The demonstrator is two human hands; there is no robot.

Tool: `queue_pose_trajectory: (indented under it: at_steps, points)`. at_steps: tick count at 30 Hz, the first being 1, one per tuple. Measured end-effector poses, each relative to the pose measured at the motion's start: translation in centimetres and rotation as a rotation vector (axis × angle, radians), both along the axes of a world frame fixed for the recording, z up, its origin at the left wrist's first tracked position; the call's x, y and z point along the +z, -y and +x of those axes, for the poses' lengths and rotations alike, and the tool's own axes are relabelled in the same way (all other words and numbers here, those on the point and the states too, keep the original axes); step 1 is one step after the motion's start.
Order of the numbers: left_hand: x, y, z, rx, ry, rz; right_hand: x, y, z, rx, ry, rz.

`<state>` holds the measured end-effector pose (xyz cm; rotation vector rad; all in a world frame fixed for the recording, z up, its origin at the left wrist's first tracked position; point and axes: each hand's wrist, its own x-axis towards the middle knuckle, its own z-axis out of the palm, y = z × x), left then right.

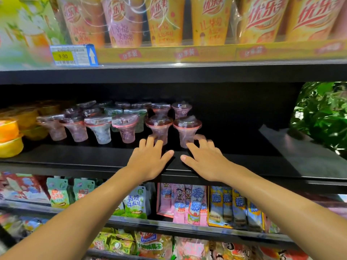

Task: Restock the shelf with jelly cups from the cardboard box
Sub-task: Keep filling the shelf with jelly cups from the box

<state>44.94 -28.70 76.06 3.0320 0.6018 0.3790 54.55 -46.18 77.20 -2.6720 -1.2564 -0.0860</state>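
Both hands, left (149, 160) and right (205, 160), spread empty beside light, top-heavy pink clear-plastic jelly cups (159, 128) on the black shelf (78, 156), probably best gripped at the narrow stem

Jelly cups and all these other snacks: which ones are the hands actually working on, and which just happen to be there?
Part of the job:
- pink jelly cups at the hands
- the row of jelly cups to their left
- middle shelf
- left hand, right hand, both open

Just there:
- tall drink cups above
- price tag
- orange fruit cups
- pouches below
- plant
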Motion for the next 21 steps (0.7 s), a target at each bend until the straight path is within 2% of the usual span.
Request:
queue_pose_trajectory:
  at_steps: [10,21]
  points:
    - [1.0,0.0,1.9,0.082,-0.055,0.042,0.5,-2.1,3.9,0.038,-0.107,0.009]
    - [0.1,-3.4,4.4,0.077,-0.013,-0.120,0.4,-4.4,6.3,0.077,-0.123,0.000]
